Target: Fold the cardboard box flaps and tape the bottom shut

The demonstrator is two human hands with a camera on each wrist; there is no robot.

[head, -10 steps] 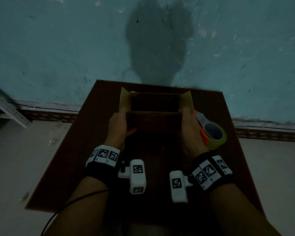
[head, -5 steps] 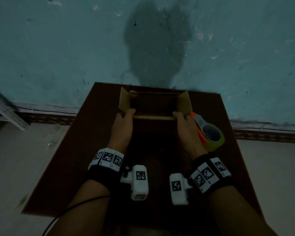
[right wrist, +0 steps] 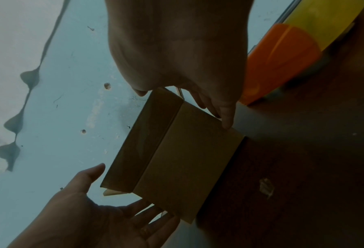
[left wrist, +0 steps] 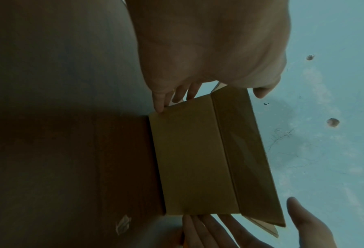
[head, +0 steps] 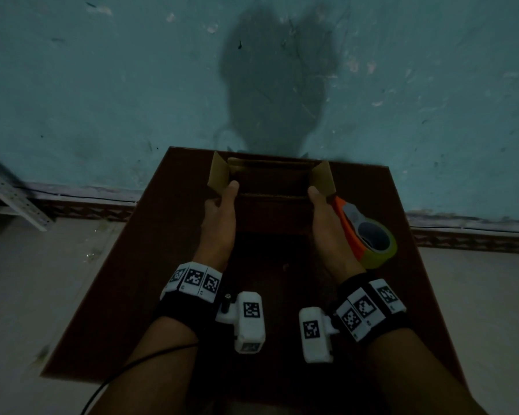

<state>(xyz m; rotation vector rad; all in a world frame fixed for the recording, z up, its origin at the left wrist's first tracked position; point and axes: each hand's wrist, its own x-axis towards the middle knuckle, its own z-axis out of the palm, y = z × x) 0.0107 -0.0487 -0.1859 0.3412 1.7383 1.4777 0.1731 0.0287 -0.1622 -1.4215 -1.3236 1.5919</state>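
A small brown cardboard box (head: 270,211) stands open-side up at the back middle of the dark table (head: 138,280). Its two side flaps stick up and outward, and the near long flap (left wrist: 246,151) leans inward over the opening. My left hand (head: 222,205) lies along the box's left side, its straight fingers (left wrist: 160,100) touching the wall. On the opposite side my right hand (head: 321,211) rests with flat fingers (right wrist: 225,115). Both thumbs sit near the top corners, clear of the cardboard. An orange tape dispenser (head: 369,235) with a yellow roll lies just right of my right hand.
The table's back edge meets a teal wall (head: 102,85). A grey metal shelf leg (head: 9,196) stands on the floor at the far left. A black cable (head: 126,372) trails from my left forearm. Bare tabletop lies on both sides of my arms.
The near flap, hanging toward me a second ago, has swung up and now tips inward. Both hands have slid forward from that flap onto the box's sides.
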